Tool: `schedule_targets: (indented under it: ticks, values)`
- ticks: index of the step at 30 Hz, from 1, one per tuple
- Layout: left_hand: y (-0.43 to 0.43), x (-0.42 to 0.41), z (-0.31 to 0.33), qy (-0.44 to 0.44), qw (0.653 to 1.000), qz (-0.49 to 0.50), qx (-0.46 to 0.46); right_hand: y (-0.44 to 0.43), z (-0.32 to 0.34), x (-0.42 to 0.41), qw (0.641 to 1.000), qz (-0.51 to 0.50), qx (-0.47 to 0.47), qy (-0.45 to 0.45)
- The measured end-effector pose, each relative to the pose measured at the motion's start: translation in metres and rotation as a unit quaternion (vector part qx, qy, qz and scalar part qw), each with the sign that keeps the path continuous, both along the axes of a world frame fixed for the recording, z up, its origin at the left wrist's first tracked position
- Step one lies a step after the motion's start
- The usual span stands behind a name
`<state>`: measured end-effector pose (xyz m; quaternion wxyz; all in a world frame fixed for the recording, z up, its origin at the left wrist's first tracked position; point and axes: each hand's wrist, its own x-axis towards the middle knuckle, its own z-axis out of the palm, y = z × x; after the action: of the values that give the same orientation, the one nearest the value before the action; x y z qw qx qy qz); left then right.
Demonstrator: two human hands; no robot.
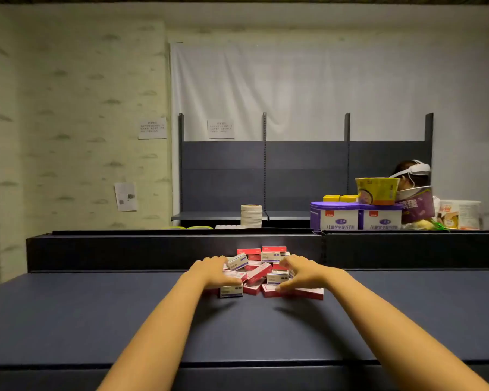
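Forearms stretch out over a matte dark-blue table, smooth and flat, with plenty of bare surface on either side and toward its near edge. Left hand and right hand bracket a heap of small boxes, fingers loosely spread and only slightly bent, pressing the outer cartons from both sides and pinching none. Red-and-white cardboard, sharp-cornered, tumbled at all angles: the heap sits far across the table, just before a dark upright ledge that closes off the back. Beyond that edge stand a stack of pale tape rolls and glossy purple tins.
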<state>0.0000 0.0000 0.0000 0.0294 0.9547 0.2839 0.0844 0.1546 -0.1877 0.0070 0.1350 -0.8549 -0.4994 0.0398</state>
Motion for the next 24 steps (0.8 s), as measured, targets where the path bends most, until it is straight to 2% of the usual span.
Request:
schedule_targets:
  ticks: [5, 8, 12, 17, 24]
  values:
    - [0.012, 0.007, -0.007, 0.018, 1.000, -0.017, 0.010, 0.022, 0.003, -0.001, 0.999, 0.026, 0.021, -0.003]
    - [0.021, 0.006, -0.006, 0.038, 0.998, -0.043, 0.006, 0.038, 0.007, -0.003, 0.998, 0.047, 0.020, -0.034]
    - [0.030, 0.003, -0.004, 0.041, 0.997, -0.055, -0.024, 0.058, 0.015, -0.001, 0.993, 0.061, -0.040, -0.097]
    - [0.037, 0.001, -0.003, -0.005, 0.997, -0.060, -0.054, 0.073, 0.023, 0.004, 0.982, 0.066, -0.088, -0.156]
    - [0.045, -0.011, -0.001, -0.088, 0.982, -0.076, -0.149, 0.084, 0.019, 0.010, 0.976, 0.051, -0.124, -0.173]
